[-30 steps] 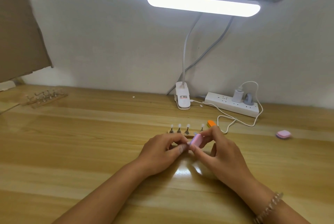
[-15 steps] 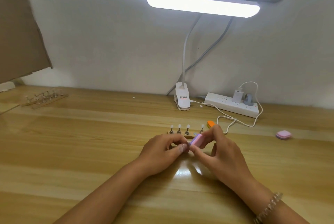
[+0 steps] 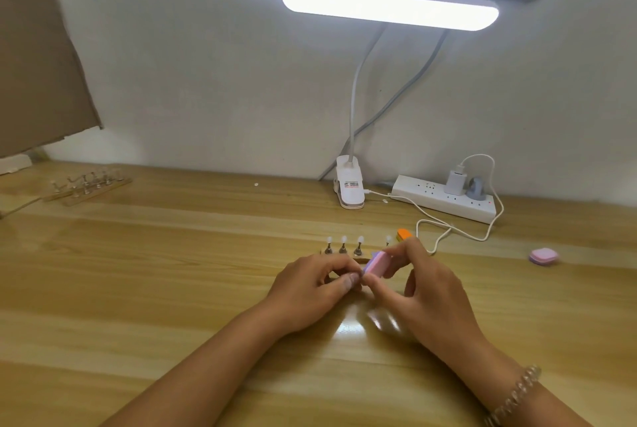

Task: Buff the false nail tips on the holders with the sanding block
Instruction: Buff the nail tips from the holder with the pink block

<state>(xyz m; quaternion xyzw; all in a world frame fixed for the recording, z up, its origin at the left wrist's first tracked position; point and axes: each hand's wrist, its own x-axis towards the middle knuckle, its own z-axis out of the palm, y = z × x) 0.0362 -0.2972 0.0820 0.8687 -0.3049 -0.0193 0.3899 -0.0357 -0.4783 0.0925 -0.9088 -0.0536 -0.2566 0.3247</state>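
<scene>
A pink and purple sanding block (image 3: 376, 264) is pinched between the thumb and fingers of my right hand (image 3: 425, 289) at the middle of the wooden table. My left hand (image 3: 312, 285) has its fingers curled and pinches something small right against the block's near end; what it holds is hidden by the fingers. Just behind both hands stands a row of small metal holders (image 3: 344, 247) on a strip base, each topped with a pale false nail tip (image 3: 343, 239).
A clip-on lamp (image 3: 350, 190) with a lit bar stands at the back, beside a white power strip (image 3: 444, 201) with a looping white cable. An orange block (image 3: 402, 234) lies behind my right hand, a pink block (image 3: 543, 256) at the right. Another holder rack (image 3: 88, 185) sits at the far left.
The sanding block has shifted very slightly against the piece in my left hand. Both hands stay in the same place.
</scene>
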